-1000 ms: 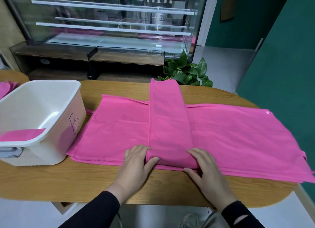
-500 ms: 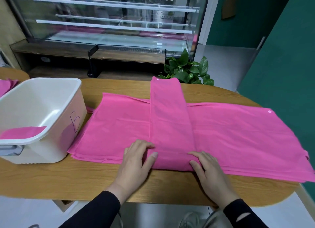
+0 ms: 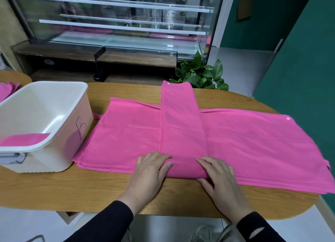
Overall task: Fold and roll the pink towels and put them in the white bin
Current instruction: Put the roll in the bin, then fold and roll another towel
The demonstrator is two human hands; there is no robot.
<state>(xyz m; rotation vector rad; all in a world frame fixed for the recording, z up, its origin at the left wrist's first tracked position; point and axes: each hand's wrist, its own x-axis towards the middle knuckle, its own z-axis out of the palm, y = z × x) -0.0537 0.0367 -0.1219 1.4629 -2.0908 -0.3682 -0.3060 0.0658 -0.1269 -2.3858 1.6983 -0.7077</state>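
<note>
- Pink towel (image 3: 181, 125), folded into a long narrow strip, lies lengthwise across the counter (image 3: 72, 191), running from the near edge toward the far edge, on top of a stack of spread pink towels (image 3: 253, 147).
- Near end of the strip is turned up into a low fold or first roll, just at the near edge of the stack.
- Left hand (image 3: 148, 173) rests at the strip's near left corner; fingers lie fairly straight on the cloth, thumb laid over the turned-up end. Grip: flat and pressing, not closed round the towel.
- Right hand (image 3: 217, 176) sits at the near right corner, fingers straight on top, thumb tucked under the towel's edge; whether it pinches the cloth cannot be told.
- Both forearms wear black sleeves (image 3: 101, 223).
- Stack of towels covers the middle and right of the counter; its right end hangs past the counter edge.
- White bin (image 3: 76, 133), marked with a handwritten "B", stands on the counter left of the stack, close beside it. One flat pink piece (image 3: 25, 139) shows inside, near the front wall.
- More pink cloth (image 3: 7, 91) lies on a second wooden surface at far left.
- Behind the counter: a potted green plant (image 3: 199, 75), a glass display case (image 3: 117, 20), and a green wall (image 3: 299, 60) to the right.
</note>
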